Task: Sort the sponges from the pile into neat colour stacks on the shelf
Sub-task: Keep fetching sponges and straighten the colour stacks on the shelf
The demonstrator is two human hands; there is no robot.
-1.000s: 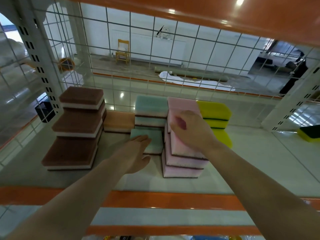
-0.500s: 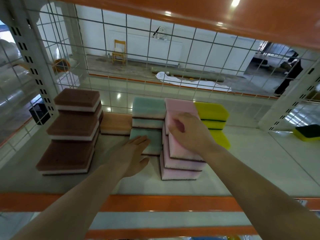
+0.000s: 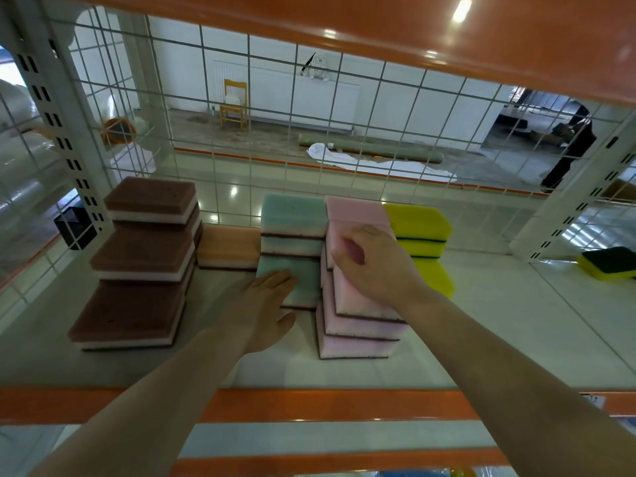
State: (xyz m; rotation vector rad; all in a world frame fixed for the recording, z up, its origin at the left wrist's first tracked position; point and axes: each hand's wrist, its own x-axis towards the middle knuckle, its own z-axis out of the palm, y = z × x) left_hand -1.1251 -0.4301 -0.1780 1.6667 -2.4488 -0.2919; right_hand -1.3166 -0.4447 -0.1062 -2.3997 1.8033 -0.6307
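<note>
Sponges stand in colour stacks on the white shelf (image 3: 516, 325). Brown stacks (image 3: 137, 270) fill the left, with one orange sponge (image 3: 229, 247) behind them. Green sponges (image 3: 292, 232) are piled in the middle, pink ones (image 3: 358, 325) beside them, and yellow ones (image 3: 418, 232) further right. My left hand (image 3: 265, 304) lies flat with straight fingers against the front low green sponge (image 3: 303, 280). My right hand (image 3: 375, 266) rests on the upper pink sponges with fingers curled round the top front one.
A wire grid (image 3: 309, 132) closes the back of the shelf. The orange beam (image 3: 378, 32) of the shelf above hangs close overhead. A lone yellow-green sponge (image 3: 609, 266) lies beyond the right upright. An orange front rail (image 3: 309, 404) edges the shelf.
Both hands stay almost where they were on the green and pink sponges. Only the camera view has shifted slightly.
</note>
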